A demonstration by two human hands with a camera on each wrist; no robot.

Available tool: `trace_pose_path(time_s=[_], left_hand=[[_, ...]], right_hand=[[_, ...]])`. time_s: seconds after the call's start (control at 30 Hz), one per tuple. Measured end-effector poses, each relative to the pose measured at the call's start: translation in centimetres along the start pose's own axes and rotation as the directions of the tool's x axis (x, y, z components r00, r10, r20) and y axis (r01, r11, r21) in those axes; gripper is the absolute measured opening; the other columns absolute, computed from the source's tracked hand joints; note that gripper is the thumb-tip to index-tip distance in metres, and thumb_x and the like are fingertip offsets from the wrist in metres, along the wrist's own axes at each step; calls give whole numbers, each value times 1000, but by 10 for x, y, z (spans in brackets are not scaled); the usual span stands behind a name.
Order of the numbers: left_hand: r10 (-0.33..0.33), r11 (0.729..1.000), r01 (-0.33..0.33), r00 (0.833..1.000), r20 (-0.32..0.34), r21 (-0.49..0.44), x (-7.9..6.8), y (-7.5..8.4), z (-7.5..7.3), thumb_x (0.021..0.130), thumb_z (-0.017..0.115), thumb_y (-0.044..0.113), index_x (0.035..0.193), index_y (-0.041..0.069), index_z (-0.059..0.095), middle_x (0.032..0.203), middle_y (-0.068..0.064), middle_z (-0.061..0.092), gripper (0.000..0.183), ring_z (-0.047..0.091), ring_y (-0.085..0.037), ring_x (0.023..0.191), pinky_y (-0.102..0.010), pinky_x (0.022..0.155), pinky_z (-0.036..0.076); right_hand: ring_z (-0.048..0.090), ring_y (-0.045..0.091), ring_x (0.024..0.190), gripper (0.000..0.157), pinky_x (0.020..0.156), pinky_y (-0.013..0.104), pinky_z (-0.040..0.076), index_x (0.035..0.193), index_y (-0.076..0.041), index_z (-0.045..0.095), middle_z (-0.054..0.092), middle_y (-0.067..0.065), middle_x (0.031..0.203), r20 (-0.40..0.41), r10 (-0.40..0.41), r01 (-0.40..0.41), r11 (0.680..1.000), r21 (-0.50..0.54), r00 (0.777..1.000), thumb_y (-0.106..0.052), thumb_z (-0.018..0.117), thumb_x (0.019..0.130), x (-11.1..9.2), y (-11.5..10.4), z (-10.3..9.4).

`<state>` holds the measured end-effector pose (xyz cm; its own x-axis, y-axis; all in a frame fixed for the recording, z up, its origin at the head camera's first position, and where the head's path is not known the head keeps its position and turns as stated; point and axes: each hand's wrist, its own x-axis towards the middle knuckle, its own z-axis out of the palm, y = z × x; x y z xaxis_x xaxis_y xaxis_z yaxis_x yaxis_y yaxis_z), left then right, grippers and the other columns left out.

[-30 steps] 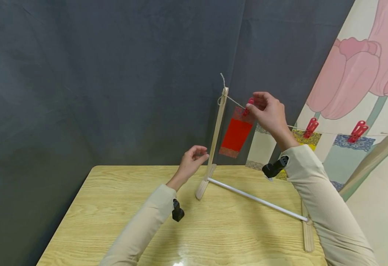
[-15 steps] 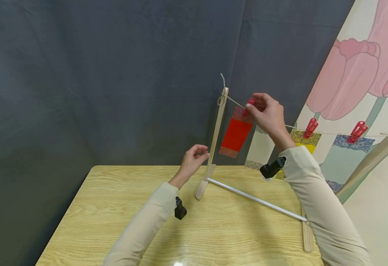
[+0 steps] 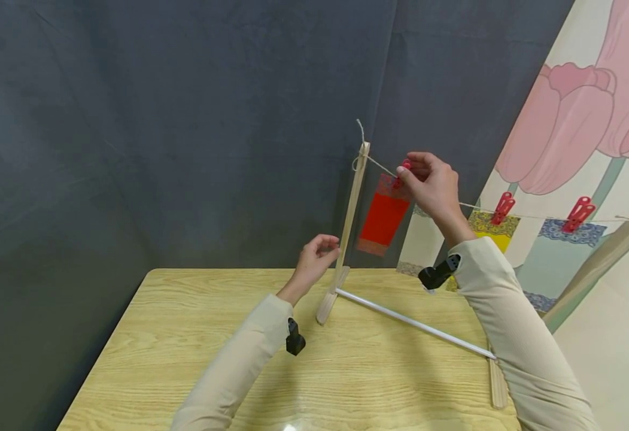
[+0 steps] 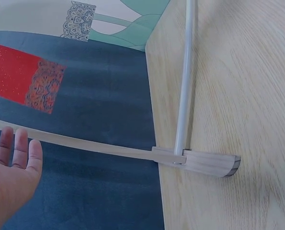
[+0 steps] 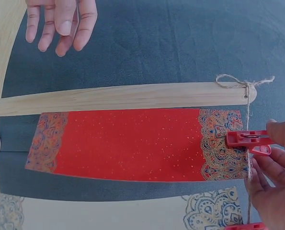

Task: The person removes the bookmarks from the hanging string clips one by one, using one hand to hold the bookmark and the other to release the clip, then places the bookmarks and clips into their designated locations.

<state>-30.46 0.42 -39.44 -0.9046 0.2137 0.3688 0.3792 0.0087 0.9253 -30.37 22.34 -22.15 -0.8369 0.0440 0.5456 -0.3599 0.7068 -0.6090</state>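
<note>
My right hand (image 3: 437, 187) pinches a red clothespin (image 5: 243, 139) between thumb and fingers, up at the twine (image 3: 381, 166). That clothespin sits on the patterned top end of a red paper strip (image 3: 384, 218), which hangs beside the wooden post (image 3: 351, 206). In the right wrist view the clothespin's jaws lie over the strip's edge by the twine. My left hand (image 3: 315, 261) is lower down, just left of the post, its fingers relaxed and holding nothing. A cream strip (image 5: 104, 213) hangs alongside the red one, partly hidden by my right hand in the head view.
Farther right, a yellow strip (image 3: 489, 233) and a pale blue strip (image 3: 564, 263) hang from red clothespins on the same twine. A white rod (image 3: 416, 323) joins the post's wooden foot (image 3: 327, 305) to another foot (image 3: 498, 386) on the wood-grain table (image 3: 196, 353). A dark curtain (image 3: 185, 131) hangs behind.
Both hands keep almost the same place; the right hand and forearm have drifted slightly left, the left forearm slightly right. The red strip hangs nearly as before.
</note>
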Motion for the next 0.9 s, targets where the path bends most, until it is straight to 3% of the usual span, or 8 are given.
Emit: trace_pose_path(time_s=[0.1,0.3,0.4,0.63,0.9], left_hand=[[0,1000,1,1000,-9,18,3,-9,2,85,61,15,108,1,56,99,-6,59,28,55,-17,86,-27,73,45],[-18,1000,18,1000,-8,13,4,-13,5,85,61,15,107,4,58,102,-10,58,25,54,-19,86,-28,73,45],[-26,1000,26,1000,-3,3,4,-9,5,85,62,14,108,4,58,105,-14,57,26,54,-22,88,-28,73,44],[-3,999,4,1000,-31,32,-11,18,4,85,60,7,107,-4,56,104,-19,56,25,52,-27,91,-28,76,44],[-10,1000,11,999,-39,21,-12,17,2,86,58,6,106,-1,57,106,-22,55,22,51,-27,93,-30,78,42]], right_hand=[[58,20,96,47,82,36,45,121,-9,53,60,8,110,4,8,-8,1000,-1,1000,-38,56,85,-1,1,0],[57,22,97,46,83,37,45,121,-9,53,59,9,110,32,19,-19,1000,9,999,-38,55,86,-3,2,2],[57,22,95,44,83,37,45,120,-8,54,59,9,109,32,11,-12,1000,7,999,-37,55,86,-4,2,2],[58,20,94,42,84,35,44,119,-7,55,60,9,106,30,0,0,1000,6,1000,-34,55,87,-5,3,2],[58,21,91,43,82,35,45,120,-7,55,61,10,104,30,13,-13,1000,-4,999,-35,53,87,-6,2,2]])
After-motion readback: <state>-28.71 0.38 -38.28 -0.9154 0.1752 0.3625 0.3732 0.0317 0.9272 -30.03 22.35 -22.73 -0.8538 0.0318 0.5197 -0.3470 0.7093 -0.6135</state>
